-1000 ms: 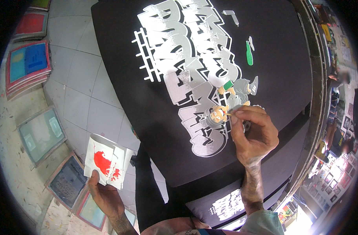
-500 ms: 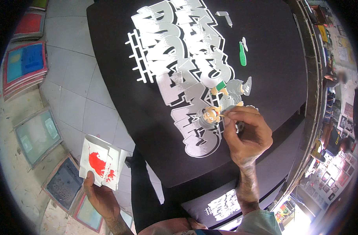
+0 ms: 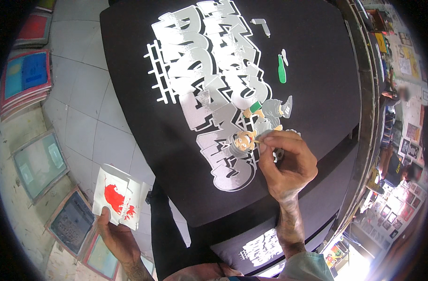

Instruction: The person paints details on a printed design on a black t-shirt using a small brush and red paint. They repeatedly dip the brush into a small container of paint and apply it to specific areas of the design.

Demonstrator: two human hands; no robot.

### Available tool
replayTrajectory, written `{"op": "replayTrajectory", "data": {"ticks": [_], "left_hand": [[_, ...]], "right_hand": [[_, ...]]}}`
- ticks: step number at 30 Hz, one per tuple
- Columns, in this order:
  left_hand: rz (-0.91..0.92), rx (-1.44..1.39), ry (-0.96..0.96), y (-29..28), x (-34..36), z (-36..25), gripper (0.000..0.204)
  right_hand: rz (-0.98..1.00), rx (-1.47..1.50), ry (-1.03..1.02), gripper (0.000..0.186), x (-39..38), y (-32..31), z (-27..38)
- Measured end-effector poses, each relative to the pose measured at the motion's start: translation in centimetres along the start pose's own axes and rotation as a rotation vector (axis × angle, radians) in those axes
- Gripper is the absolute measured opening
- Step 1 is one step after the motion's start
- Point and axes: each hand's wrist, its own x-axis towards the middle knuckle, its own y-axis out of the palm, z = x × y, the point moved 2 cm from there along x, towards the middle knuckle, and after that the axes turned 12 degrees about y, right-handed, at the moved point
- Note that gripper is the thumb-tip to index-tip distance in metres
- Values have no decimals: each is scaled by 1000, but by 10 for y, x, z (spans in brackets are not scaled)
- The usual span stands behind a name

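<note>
My right hand point(image 3: 290, 166) pinches a short, thin, pale stick point(image 3: 256, 141) between thumb and fingertips. The stick's tip is at the face of a printed cartoon figure point(image 3: 243, 140); whether it touches cannot be told. That figure belongs to a large white and grey lettering print point(image 3: 195, 56) on black fabric point(image 3: 312, 107), with a green bottle shape point(image 3: 282, 70) printed farther off. Off the fabric's left side, my left hand point(image 3: 118, 239) grips a folded white card point(image 3: 134, 187) smeared with red paint point(image 3: 113, 196), thumb on its front.
Framed screens point(image 3: 40, 161) and a stack of frames point(image 3: 26, 77) line the left, beside a grey tiled floor point(image 3: 80, 117). Nearer me lies a second black piece with a white print point(image 3: 261, 248). A long ledge point(image 3: 371, 93) borders the right; people point(image 3: 397, 164) are beyond it.
The print and my right hand appear slightly farther left in the view. My right hand stays at the figure's face with the stick; my left hand keeps its hold on the card.
</note>
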Motion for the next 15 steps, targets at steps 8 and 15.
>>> {"op": "replayTrajectory", "data": {"ticks": [8,15], "left_hand": [[1,-14,-10,3,0,2,61],[13,-36,-7,11,0,0,61]], "right_hand": [[-5,2,4,23,0,0,0],[-7,-7,-15,22,1,0,-1]]}}
